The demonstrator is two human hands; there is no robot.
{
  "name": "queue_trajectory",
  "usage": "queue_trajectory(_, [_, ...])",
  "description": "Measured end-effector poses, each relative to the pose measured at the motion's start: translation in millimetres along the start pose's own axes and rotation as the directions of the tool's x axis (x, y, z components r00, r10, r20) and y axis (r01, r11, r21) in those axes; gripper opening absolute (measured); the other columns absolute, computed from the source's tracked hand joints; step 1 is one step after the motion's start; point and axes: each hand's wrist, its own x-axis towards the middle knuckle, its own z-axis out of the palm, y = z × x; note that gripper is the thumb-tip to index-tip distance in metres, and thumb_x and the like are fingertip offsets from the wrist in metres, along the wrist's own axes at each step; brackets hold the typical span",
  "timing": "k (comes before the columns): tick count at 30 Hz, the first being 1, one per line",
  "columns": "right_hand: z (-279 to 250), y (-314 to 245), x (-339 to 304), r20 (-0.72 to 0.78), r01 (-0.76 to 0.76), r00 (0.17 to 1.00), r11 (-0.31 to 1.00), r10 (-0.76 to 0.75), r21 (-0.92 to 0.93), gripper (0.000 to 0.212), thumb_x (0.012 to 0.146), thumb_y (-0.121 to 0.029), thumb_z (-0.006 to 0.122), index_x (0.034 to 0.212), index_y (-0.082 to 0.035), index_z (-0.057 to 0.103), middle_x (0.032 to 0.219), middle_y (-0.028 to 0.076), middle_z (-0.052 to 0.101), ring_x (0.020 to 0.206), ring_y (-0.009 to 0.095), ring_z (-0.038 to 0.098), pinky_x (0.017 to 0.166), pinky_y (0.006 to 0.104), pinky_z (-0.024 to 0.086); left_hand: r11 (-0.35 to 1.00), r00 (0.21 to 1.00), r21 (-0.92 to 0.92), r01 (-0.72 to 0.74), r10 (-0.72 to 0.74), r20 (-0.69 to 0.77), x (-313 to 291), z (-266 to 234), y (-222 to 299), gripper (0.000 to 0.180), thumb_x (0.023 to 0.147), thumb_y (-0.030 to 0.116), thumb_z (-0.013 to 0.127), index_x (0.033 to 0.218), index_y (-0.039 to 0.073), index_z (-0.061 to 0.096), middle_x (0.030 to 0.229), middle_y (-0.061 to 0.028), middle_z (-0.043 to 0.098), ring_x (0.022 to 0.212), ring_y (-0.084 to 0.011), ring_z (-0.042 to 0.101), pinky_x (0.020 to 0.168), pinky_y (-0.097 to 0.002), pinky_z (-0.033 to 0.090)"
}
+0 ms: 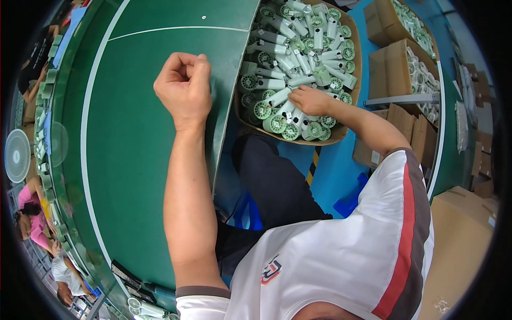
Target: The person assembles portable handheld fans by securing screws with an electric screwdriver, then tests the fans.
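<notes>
My left hand [184, 90] is closed in a fist above the green table [133, 144], near its right edge, with the thumb lying along the curled fingers. Whatever the fist may enclose is hidden. To the right, my right hand [312, 101] reaches into a large cardboard box [356, 58] full of white and pale green handheld fans [318, 40]. Its fingers are bent around the white handle of one handheld fan [280, 97] at the near left side of the heap; the fingertips are partly hidden among the other pieces.
More open boxes [392, 69] of similar parts stand at the far right. A big closed carton [461, 234] is at the lower right. A power tool [160, 293] and some fan parts [144, 308] lie at the table's lower left. Co-workers sit along the left, near a round fan [17, 156].
</notes>
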Motion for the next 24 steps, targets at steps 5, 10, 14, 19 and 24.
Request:
queue_trajectory(5, [3.0, -3.4, -0.6, 0.001, 0.073, 0.997, 0.975, -0.075, -0.208, 0.042, 0.085, -0.015, 0.058, 0.118, 0.009, 0.064, 0.118, 0.015, 0.061, 0.107, 0.028, 0.058, 0.093, 0.0383, 0.045, 1.000, 1.000, 0.007, -0.001, 0.001, 0.004, 2.4, 4.2, -5.1, 0.018, 0.085, 0.004, 0.070, 0.072, 0.001, 0.059, 0.058, 0.0082, 0.045, 0.056, -0.0011, 0.038, 0.052, -0.0211, 0.031])
queue_trajectory(10, [-1.7, -5.7, 4.4, 0.087, -0.071, 0.992, 0.971, 0.093, -0.230, 0.042, 0.085, -0.016, 0.060, 0.121, 0.004, 0.062, 0.112, 0.011, 0.060, 0.109, 0.026, 0.058, 0.092, 0.0394, 0.044, 0.999, 0.999, -0.020, -0.037, 0.037, 0.007, 9.6, 6.5, -4.1, 0.017, 0.085, 0.004, 0.070, 0.071, 0.002, 0.060, 0.059, 0.0080, 0.046, 0.056, -0.0012, 0.038, 0.052, -0.0209, 0.030])
queue_trajectory(14, [-8.6, -20.0, 15.8, 0.073, -0.194, 0.976, 0.969, 0.207, -0.153, 0.042, 0.086, -0.015, 0.058, 0.124, 0.004, 0.060, 0.121, 0.017, 0.060, 0.117, 0.032, 0.056, 0.100, 0.0469, 0.043, 0.990, 0.994, 0.103, -0.100, 0.105, -0.044, 12.2, -8.5, -2.5, 0.013, 0.081, 0.007, 0.071, 0.072, 0.003, 0.063, 0.060, 0.0047, 0.052, 0.058, -0.0047, 0.046, 0.054, -0.0233, 0.038])
queue_trajectory(19, [-23.7, -60.4, 0.3, 0.001, -0.353, 0.935, 0.935, 0.354, -0.036, 0.044, 0.084, -0.012, 0.066, 0.124, 0.005, 0.062, 0.142, 0.028, 0.051, 0.132, 0.043, 0.049, 0.112, 0.0560, 0.037, 0.951, 0.966, 0.218, -0.218, 0.242, -0.089, 5.2, 7.1, -12.3, 0.013, 0.074, 0.013, 0.071, 0.071, 0.002, 0.067, 0.064, -0.0075, 0.064, 0.062, -0.0129, 0.058, 0.059, -0.0309, 0.049])
queue_trajectory(24, [-55.5, -163.6, 12.0, -0.471, -0.138, 0.835, 0.937, 0.284, 0.321, 0.039, 0.085, -0.007, 0.073, 0.122, 0.001, 0.065, 0.132, 0.026, 0.058, 0.119, 0.043, 0.056, 0.100, 0.0479, 0.048, 0.964, 0.929, 0.168, -0.205, 0.245, -0.278, -38.4, 16.0, -15.4, 0.016, 0.071, 0.010, 0.071, 0.063, 0.004, 0.058, 0.053, -0.0059, 0.055, 0.049, -0.0113, 0.051, 0.049, -0.0300, 0.044])
